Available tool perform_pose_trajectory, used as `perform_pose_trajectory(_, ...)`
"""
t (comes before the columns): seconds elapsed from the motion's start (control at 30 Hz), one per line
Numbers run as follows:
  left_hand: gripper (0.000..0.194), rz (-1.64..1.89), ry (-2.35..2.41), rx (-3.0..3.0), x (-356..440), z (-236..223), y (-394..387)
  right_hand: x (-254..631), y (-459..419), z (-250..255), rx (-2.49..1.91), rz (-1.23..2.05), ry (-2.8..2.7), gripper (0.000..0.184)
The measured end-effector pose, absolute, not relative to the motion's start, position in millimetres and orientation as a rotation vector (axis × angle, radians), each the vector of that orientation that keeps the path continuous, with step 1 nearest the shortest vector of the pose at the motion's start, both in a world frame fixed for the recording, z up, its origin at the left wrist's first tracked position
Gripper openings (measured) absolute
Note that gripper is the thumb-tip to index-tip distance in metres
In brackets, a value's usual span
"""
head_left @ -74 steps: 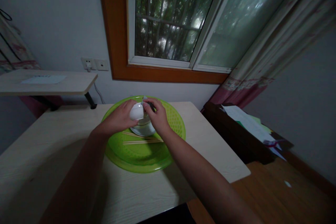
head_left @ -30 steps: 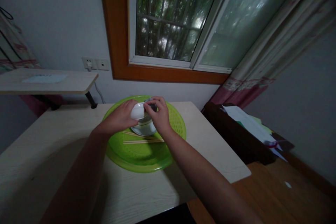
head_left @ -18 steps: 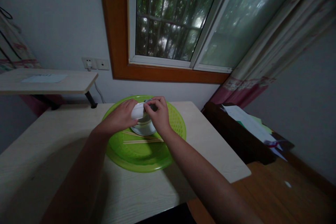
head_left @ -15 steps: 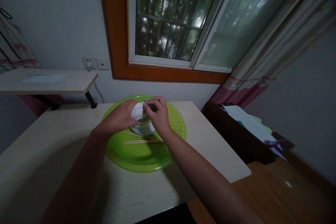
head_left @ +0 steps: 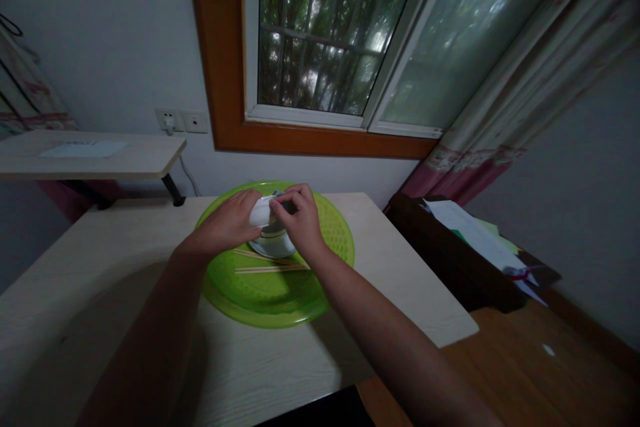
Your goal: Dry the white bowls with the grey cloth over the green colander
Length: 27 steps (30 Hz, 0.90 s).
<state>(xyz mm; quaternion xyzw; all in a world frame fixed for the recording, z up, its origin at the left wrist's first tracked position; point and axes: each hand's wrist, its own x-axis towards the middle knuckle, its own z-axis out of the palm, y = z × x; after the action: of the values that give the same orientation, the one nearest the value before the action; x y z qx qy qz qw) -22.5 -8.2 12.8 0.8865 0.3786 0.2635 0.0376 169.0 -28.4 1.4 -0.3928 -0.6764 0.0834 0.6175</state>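
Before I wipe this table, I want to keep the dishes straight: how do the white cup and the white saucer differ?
The white cup is held up in the left hand, while the white saucer rests on the green tray. The cup has a rounded, bulging wall; the saucer looks wider and shallow. Both are white and partly hidden.

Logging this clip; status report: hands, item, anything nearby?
Left hand holding small white item. Right hand: fingertips at its edge. Close by: chopsticks on green tray.
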Motion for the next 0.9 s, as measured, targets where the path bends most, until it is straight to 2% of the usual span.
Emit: perform_pose_trajectory(0.9,0.040,0.840,1.141,2.693,-23.0,17.8,-12.4,173.8,-25.6,3.0,-0.978,0.383,-1.490,0.013)
